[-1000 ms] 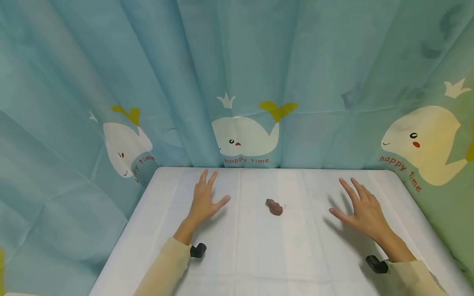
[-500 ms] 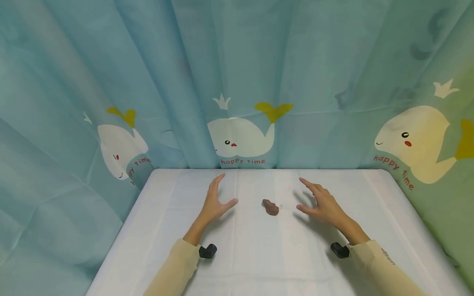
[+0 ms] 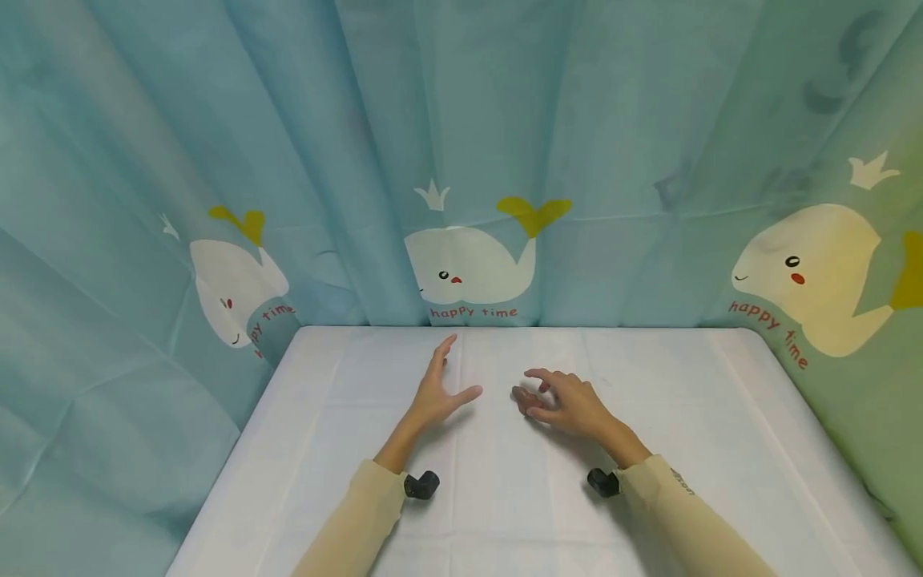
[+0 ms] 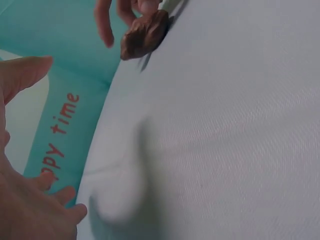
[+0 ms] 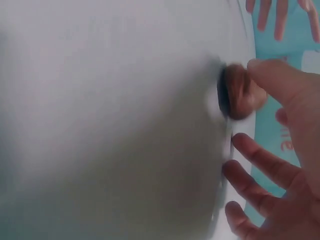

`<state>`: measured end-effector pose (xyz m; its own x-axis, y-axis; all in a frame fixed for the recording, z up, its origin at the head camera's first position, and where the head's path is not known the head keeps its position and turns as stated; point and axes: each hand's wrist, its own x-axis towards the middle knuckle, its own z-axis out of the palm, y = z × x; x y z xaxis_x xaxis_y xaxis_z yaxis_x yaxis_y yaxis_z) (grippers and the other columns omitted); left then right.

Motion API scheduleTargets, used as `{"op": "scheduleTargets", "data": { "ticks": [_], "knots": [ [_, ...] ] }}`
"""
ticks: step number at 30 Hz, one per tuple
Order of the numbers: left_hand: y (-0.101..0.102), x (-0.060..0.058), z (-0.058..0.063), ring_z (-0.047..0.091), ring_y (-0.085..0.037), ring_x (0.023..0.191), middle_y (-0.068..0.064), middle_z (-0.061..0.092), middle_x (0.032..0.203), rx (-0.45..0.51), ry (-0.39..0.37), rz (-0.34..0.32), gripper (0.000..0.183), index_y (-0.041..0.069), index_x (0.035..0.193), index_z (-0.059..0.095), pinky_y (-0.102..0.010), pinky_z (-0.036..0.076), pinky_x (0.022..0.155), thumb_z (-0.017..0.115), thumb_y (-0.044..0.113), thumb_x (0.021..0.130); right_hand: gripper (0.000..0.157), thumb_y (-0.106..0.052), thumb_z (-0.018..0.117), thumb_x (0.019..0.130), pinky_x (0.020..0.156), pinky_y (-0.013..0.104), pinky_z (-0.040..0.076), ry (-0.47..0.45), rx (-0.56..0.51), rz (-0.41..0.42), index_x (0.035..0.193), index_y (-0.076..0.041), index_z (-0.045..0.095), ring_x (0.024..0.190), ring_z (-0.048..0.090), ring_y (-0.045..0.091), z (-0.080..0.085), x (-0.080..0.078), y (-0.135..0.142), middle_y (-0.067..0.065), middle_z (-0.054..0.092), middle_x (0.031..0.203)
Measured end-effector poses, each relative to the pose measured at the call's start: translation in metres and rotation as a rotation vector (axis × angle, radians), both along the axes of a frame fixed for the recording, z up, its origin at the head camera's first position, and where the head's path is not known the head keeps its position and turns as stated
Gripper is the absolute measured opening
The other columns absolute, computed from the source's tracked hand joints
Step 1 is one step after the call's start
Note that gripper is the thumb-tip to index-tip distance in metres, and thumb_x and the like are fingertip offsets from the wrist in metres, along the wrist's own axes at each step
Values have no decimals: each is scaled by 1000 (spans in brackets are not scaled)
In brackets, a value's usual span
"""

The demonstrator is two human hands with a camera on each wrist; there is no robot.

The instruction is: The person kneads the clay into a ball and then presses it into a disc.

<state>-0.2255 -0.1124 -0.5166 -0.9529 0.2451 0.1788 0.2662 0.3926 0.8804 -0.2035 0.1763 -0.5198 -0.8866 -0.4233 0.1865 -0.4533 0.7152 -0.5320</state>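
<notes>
A small brown lump, uneven and clay-like, lies on the white-covered table near its middle. Over it reaches my right hand, fingers bent and thumb close to the lump, partly hiding it. In the right wrist view the thumb overlaps the edge of the lump while the other fingers spread apart; whether the thumb touches it I cannot tell. My left hand hovers to the left of the lump, thumb and fingers spread with nothing between them. The left wrist view shows the lump beneath the right hand's fingers.
A blue-green curtain printed with whales hangs behind and at both sides of the table. Black wrist cameras sit at both cuffs, low over the cloth.
My right hand has swept left from the table's right side to the lump, its fingers bending more. The left hand has drifted a little right. The lump stays in place.
</notes>
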Motion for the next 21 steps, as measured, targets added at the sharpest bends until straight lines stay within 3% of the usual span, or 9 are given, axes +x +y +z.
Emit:
{"op": "scheduleTargets", "data": {
  "ticks": [7, 14, 17, 21],
  "knots": [
    [5, 0, 0, 26, -38, 153, -6, 23, 169, 4, -9, -23, 96, 22, 164, 22, -60, 26, 119, 81, 21, 88, 33, -21, 83, 87, 65, 36, 39, 29, -7, -15, 117, -14, 73, 75, 55, 14, -2, -2, -15, -4, 70, 91],
    [10, 1, 0, 24, -38, 153, -10, 24, 169, 33, 6, -54, 95, 14, 164, 21, -53, 25, 121, 80, 15, 89, 30, -16, 83, 88, 68, 34, 46, 28, -53, -17, 116, -10, 73, 72, 55, 11, -5, -2, -17, -1, 70, 90],
    [14, 1, 0, 23, -39, 154, -14, 21, 169, 77, -36, -80, 94, 16, 164, 19, -53, 24, 122, 78, 19, 92, 30, -12, 82, 88, 66, 30, 47, 25, -110, 4, 117, -7, 73, 71, 54, 11, -2, -2, -16, 0, 68, 89],
    [26, -1, 5, 22, -47, 152, -25, 18, 166, 220, -134, -123, 83, 18, 165, 17, -60, 22, 120, 67, 27, 100, 32, -4, 81, 87, 68, 34, 52, 56, -213, 69, 119, -4, 73, 74, 59, 14, 8, -2, -17, 2, 69, 91]
  ]
}}
